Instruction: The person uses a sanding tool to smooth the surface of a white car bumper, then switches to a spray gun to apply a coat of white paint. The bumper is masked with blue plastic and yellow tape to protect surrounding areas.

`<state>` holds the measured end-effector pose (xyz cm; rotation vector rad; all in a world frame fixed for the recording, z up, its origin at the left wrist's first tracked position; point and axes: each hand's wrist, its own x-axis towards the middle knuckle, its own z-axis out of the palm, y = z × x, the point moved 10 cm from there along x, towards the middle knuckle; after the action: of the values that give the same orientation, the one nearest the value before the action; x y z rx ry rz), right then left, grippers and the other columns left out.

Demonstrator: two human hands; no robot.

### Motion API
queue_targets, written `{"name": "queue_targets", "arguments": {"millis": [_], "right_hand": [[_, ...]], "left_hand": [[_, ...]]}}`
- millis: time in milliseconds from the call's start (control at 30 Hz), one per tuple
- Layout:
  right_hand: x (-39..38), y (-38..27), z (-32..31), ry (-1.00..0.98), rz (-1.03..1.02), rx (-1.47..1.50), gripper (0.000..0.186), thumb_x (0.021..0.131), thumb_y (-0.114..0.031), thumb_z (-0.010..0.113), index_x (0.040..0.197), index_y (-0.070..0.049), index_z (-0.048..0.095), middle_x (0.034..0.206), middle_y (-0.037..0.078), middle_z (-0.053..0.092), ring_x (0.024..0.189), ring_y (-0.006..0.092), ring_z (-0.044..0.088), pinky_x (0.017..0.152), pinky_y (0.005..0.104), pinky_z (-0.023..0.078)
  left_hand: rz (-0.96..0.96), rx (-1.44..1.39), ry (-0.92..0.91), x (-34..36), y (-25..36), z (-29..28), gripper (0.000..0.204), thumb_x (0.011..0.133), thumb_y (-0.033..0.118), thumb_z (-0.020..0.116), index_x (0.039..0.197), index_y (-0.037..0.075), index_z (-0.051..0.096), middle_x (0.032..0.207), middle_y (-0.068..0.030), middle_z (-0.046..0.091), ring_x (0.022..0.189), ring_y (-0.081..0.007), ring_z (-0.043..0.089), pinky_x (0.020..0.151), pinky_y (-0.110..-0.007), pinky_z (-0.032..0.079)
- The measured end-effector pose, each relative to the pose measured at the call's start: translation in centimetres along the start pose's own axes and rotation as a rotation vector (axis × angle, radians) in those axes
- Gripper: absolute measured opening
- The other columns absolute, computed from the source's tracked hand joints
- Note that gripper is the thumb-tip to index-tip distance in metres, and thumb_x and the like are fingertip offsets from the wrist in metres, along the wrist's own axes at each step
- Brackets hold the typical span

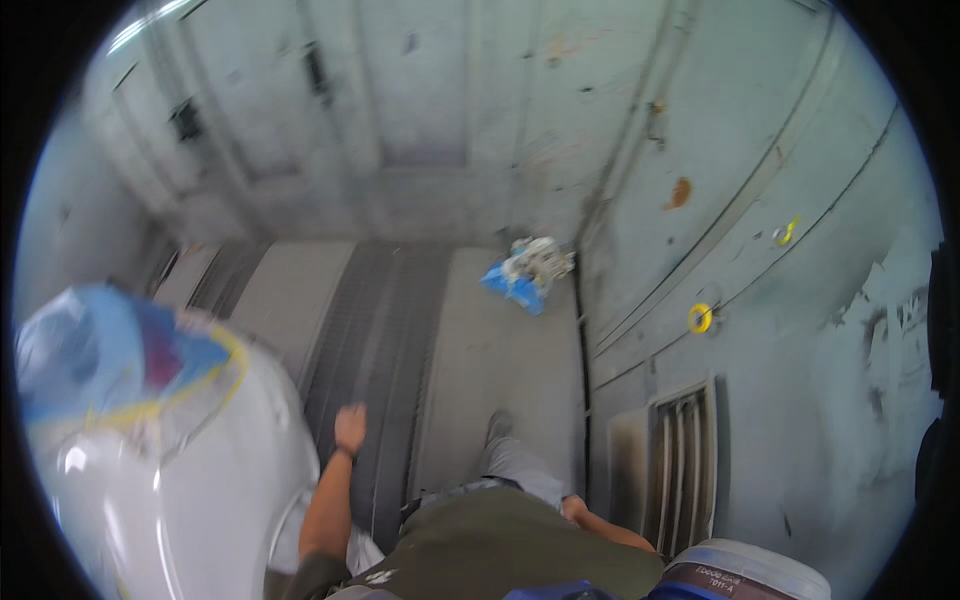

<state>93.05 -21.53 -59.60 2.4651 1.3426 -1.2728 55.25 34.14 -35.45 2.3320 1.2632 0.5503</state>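
Observation:
My left hand hangs in front of my body on the left, over a dark floor grating. Its fingers look curled in, and nothing shows in them. A dark band circles that wrist. Beside the left arm stands a glossy white car body part, partly masked with blue and clear sheeting edged in yellow tape. At my right side, my right hand is low and small in view; my body covers part of it, so its fingers cannot be made out.
Crumpled blue and white sheeting lies in the far floor corner. Yellow tape rolls hang on the right wall, above a vent grille. A lidded tub shows at the lower right. My foot is on the pale floor strip.

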Motion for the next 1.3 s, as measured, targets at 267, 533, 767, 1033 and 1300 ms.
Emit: {"name": "queue_targets", "arguments": {"millis": [267, 533, 767, 1033, 1300], "right_hand": [[25.7, -3.2, -52.8, 0.547, 0.176, 0.271, 0.045, 0.101, -0.036, 0.053, 0.123, 0.0, 0.067, 0.116, 0.026, 0.071, 0.109, 0.0435, 0.069, 0.095, 0.0541, 0.055], [28.0, -4.6, -110.4, 1.593, 0.169, -0.208, 0.062, 0.096, -0.041, 0.065, 0.142, -0.001, 0.053, 0.146, 0.026, 0.051, 0.133, 0.0423, 0.05, 0.11, 0.0555, 0.044], [35.0, 3.0, -120.5, 1.443, 0.405, 0.201, 0.058, 0.102, -0.048, 0.054, 0.123, 0.005, 0.061, 0.121, 0.033, 0.067, 0.116, 0.0524, 0.064, 0.101, 0.0579, 0.049], [34.6, 3.6, -119.0, 1.404, 0.539, 0.364, 0.056, 0.109, -0.05, 0.042, 0.108, 0.001, 0.065, 0.107, 0.033, 0.071, 0.106, 0.0541, 0.065, 0.093, 0.0614, 0.05], [29.8, 20.9, -122.9, 1.576, 0.801, 0.441, 0.056, 0.108, -0.047, 0.042, 0.111, 0.002, 0.068, 0.109, 0.031, 0.072, 0.109, 0.0517, 0.066, 0.097, 0.0599, 0.049]], "left_hand": [[-0.167, 0.296, -1.259, -4.4, -3.6, 26.6, 0.029, 0.097, 0.034, 0.058, 0.102, 0.014, 0.078, 0.096, -0.0138, 0.078, 0.089, -0.0359, 0.075, 0.078, -0.051, 0.059], [-0.083, 0.301, -1.197, 22.5, -2.2, 42.1, 0.031, 0.093, 0.033, 0.062, 0.104, 0.009, 0.078, 0.104, -0.0152, 0.078, 0.099, -0.034, 0.075, 0.084, -0.05, 0.059], [-0.152, 0.017, -0.7, 57.5, 3.4, 46.0, 0.032, 0.095, 0.035, 0.064, 0.11, 0.01, 0.077, 0.104, -0.0229, 0.076, 0.103, -0.0414, 0.072, 0.085, -0.051, 0.058], [0.011, -0.038, -0.761, 79.8, 14.3, 52.5, 0.027, 0.096, 0.029, 0.064, 0.107, 0.009, 0.079, 0.104, -0.0205, 0.077, 0.102, -0.0393, 0.074, 0.088, -0.048, 0.058], [0.311, 0.012, -1.058, 72.9, 17.9, 66.1, 0.029, 0.099, 0.032, 0.06, 0.107, 0.012, 0.079, 0.106, -0.0196, 0.077, 0.103, -0.0416, 0.072, 0.09, -0.052, 0.056]]}}
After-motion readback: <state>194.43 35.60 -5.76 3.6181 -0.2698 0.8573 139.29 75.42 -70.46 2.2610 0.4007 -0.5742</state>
